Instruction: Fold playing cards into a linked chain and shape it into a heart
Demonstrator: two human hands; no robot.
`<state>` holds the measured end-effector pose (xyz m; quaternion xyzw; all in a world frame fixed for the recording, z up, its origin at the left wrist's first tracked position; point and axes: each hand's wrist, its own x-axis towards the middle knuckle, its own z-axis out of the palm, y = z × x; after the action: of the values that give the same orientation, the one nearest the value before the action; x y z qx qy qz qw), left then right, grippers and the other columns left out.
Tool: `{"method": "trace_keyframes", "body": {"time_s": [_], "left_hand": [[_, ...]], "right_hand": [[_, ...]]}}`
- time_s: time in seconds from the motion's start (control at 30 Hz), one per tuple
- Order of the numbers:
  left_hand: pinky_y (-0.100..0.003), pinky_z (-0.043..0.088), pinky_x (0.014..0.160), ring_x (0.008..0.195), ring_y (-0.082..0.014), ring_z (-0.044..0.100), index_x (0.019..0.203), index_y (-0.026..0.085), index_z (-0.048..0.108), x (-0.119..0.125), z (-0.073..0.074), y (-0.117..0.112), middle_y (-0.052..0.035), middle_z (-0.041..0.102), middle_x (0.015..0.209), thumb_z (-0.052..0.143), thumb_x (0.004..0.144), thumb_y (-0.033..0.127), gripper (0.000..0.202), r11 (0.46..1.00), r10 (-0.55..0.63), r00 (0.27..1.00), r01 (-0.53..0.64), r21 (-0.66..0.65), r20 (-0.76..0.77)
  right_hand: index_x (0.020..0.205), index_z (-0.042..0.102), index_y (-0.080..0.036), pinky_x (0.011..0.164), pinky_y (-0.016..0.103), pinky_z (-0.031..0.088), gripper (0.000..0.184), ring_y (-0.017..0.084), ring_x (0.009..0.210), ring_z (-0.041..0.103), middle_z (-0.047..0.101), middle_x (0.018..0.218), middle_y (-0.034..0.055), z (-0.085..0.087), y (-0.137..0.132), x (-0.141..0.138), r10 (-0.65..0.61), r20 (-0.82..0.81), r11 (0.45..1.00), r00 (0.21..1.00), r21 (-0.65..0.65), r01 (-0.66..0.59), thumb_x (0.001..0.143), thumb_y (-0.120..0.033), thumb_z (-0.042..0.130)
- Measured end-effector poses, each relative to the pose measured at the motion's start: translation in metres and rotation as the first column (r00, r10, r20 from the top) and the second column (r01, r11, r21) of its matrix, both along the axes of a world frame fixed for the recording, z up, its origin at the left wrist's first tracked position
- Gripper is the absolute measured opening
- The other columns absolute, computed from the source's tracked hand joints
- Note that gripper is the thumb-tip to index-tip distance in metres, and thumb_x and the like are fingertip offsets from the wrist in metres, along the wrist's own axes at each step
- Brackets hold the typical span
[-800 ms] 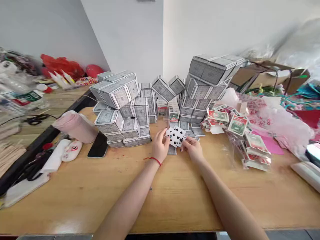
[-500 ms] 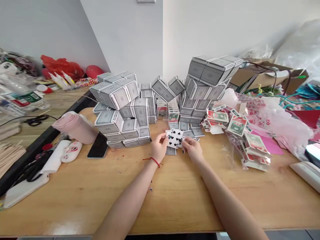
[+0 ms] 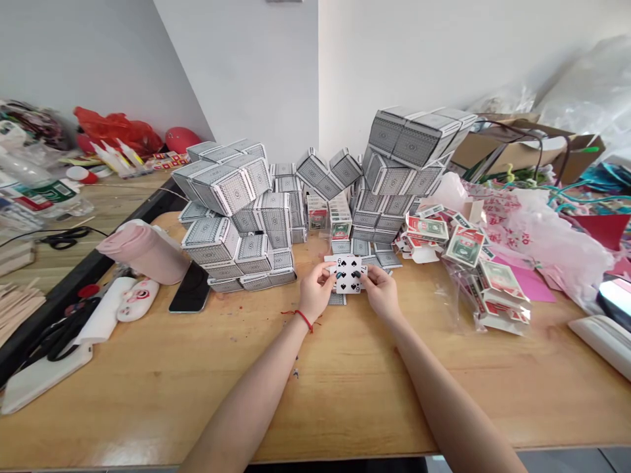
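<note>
Between my two hands are playing cards (image 3: 350, 279), face toward me, with a six of spades in front and the edge of a seven showing at its right. My left hand (image 3: 314, 293) is closed on their left side, thumb on the face. On the right side my right hand (image 3: 382, 293) pinches them too, its thumb reaching onto the face. Just beyond, face-down grey-backed cards (image 3: 361, 247) lie on the table. Blocks folded from such cards form a left stack (image 3: 235, 187) and a taller right stack (image 3: 411, 138).
Opened card boxes (image 3: 463, 246) and a clear plastic bag lie to the right. At the left are a black phone (image 3: 189, 288), a pink roll (image 3: 142, 251), a white mouse (image 3: 138, 300) and black scissors (image 3: 69, 328). Wrapped card packs (image 3: 340, 217) stand between the stacks.
The cards have turned from a tilt to nearly level and squarely facing me. My right hand has risen slightly, its fingers now closer around the cards' edge. The view has shifted slightly.
</note>
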<state>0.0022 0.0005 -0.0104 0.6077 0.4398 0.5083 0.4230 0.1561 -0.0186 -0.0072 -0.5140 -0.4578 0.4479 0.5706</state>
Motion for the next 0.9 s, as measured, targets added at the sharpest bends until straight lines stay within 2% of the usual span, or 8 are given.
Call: {"method": "trace_keyframes", "body": {"time_s": [0.13, 0.23, 0.7, 0.9], "left_hand": [[-0.02, 0.048, 0.051, 0.056, -0.0089, 0.056, 0.102, 0.018, 0.056, -0.0002, -0.0029, -0.0002, 0.0006, 0.056, 0.07, 0.054, 0.075, 0.021, 0.027, 1.0, 0.023, 1.0, -0.023, 0.002, -0.01], [-0.021, 0.049, 0.054, 0.057, -0.0093, 0.056, 0.103, 0.018, 0.056, -0.0006, -0.0041, 0.0003, -0.0003, 0.058, 0.071, 0.053, 0.076, 0.022, 0.027, 0.999, 0.046, 0.999, -0.045, 0.015, -0.026], [-0.025, 0.05, 0.061, 0.064, -0.0116, 0.059, 0.107, 0.018, 0.056, 0.0007, -0.0041, 0.0003, -0.0035, 0.063, 0.077, 0.054, 0.076, 0.022, 0.031, 0.998, 0.054, 0.998, -0.053, 0.04, -0.032], [-0.026, 0.051, 0.063, 0.068, -0.0128, 0.06, 0.112, 0.019, 0.053, 0.0004, -0.0038, 0.001, -0.0048, 0.064, 0.083, 0.053, 0.077, 0.023, 0.035, 1.0, 0.016, 1.0, -0.016, 0.009, -0.003]], "right_hand": [[0.096, 0.045, -0.021, 0.04, 0.021, 0.036, 0.032, 0.01, 0.043, 0.045, 0.053, 0.054, -0.0054, 0.0006, -0.0015, 0.0001, 0.037, 0.042, 0.999, 0.998, 0.002, -0.037, 0.073, -0.04, 0.056], [0.099, 0.042, -0.022, 0.035, 0.019, 0.031, 0.03, 0.008, 0.036, 0.039, 0.047, 0.049, -0.0083, 0.0027, -0.0027, -0.0009, 0.08, 0.054, 0.997, 0.995, -0.014, -0.08, 0.076, -0.039, 0.052], [0.101, 0.043, -0.023, 0.037, 0.02, 0.033, 0.031, 0.008, 0.038, 0.04, 0.049, 0.053, -0.007, 0.0024, -0.0017, -0.0015, 0.092, 0.043, 0.996, 0.995, 0.014, -0.093, 0.075, -0.036, 0.054], [0.102, 0.047, -0.02, 0.039, 0.022, 0.038, 0.04, 0.01, 0.04, 0.045, 0.055, 0.054, -0.0042, 0.0024, -0.0011, 0.0007, 0.08, 0.036, 0.995, 0.996, -0.06, -0.078, 0.071, -0.042, 0.057]]}}
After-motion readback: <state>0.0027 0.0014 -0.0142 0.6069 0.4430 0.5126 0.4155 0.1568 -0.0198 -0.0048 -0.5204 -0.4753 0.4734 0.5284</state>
